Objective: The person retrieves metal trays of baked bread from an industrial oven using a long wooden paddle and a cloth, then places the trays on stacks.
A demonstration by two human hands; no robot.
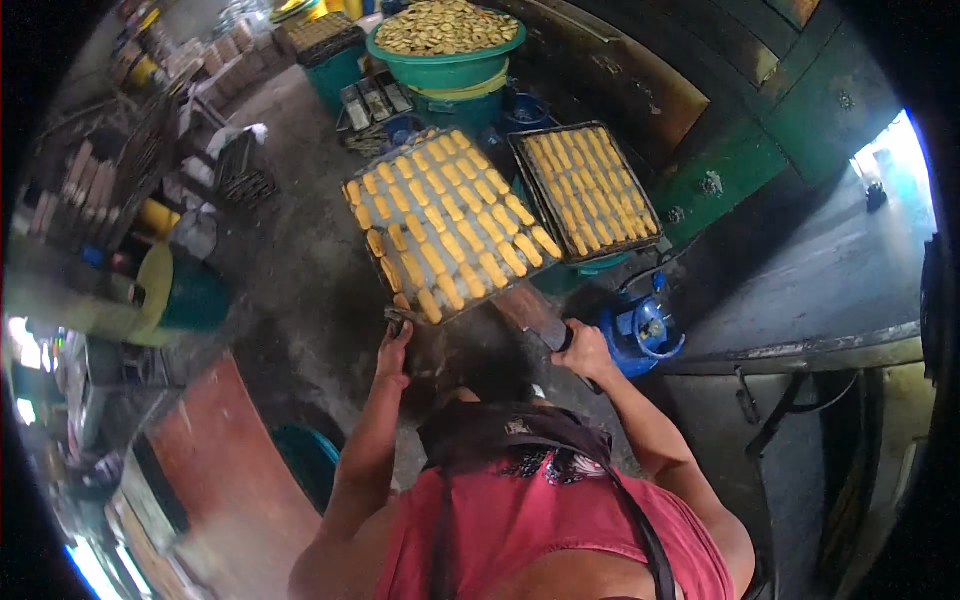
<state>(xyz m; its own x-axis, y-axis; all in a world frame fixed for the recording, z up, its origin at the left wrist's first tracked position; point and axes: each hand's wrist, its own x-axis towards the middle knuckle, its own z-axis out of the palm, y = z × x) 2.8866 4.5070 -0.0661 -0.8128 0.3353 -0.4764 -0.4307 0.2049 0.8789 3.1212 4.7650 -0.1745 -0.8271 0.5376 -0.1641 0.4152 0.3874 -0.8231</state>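
Note:
A large baking tray [435, 185] with rows of golden finger-shaped biscuits [470, 280] is tilted in front of me. My left hand [393, 358] is closed at its near left corner, with a small dark piece, perhaps a cloth, between fingers and rim. My right hand [586, 352] grips the dark handle of a flat wooden peel [535, 312]. The peel's far end reaches the tray's near right edge; whether it goes underneath is hidden. To the right, a second baking tray [655, 228] bears more of these biscuits.
Beyond the trays stands a green basin [440, 68] heaped with flat baked pieces. A blue gas cylinder [640, 335] is close by my right hand, beside a dark metal oven-like body [790, 270]. Racks and a green tub [195, 292] stand at left; a reddish board [235, 450] lies nearer.

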